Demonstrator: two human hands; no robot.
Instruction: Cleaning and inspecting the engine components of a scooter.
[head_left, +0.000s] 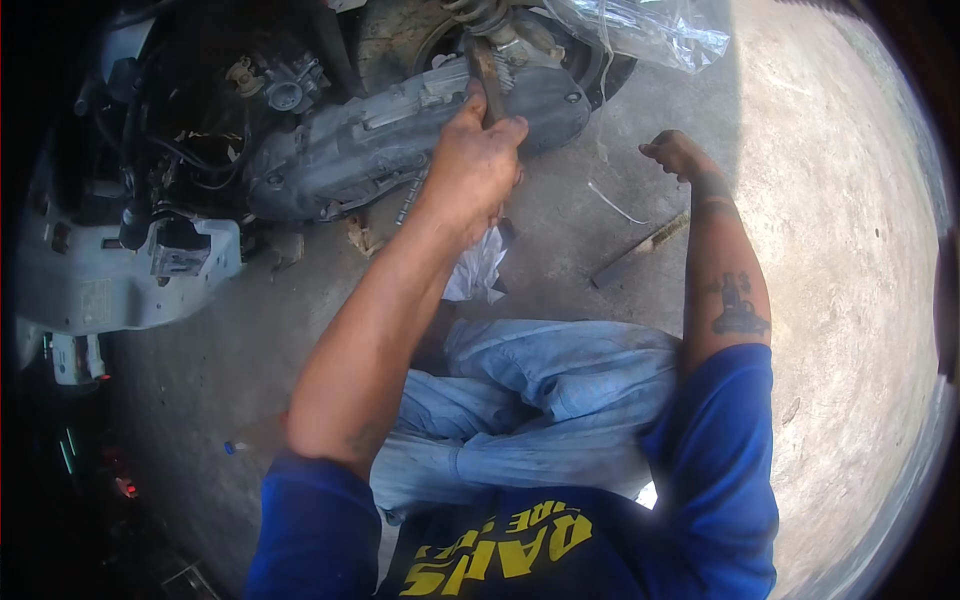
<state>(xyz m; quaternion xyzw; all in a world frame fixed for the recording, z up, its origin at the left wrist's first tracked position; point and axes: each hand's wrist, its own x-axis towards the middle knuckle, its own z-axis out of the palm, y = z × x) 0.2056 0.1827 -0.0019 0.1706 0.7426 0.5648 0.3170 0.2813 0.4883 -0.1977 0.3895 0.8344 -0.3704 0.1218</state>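
My left hand (480, 161) is wrapped around a wooden-handled brush (489, 82) and holds it over the rear end of a scooter's engine and transmission case (345, 139). Pale bristles show along the brush's right side, near the shock absorber (480, 16). Whether they touch the case, I cannot tell. Off to the right, above the concrete floor, my right hand (675, 155) has its fingers curled in, and no object shows in it. A second brush or scraper-like tool (637, 251) lies on the floor below that hand.
A carburetor (289, 94) sits exposed above the case, and the rear tyre (390, 49) stands behind it. Clear plastic sheeting (660, 30) hangs at the top. A pale body panel (127, 277) is at left. Crumpled white plastic (478, 266) lies by my knees, a white strip (616, 204) beyond.
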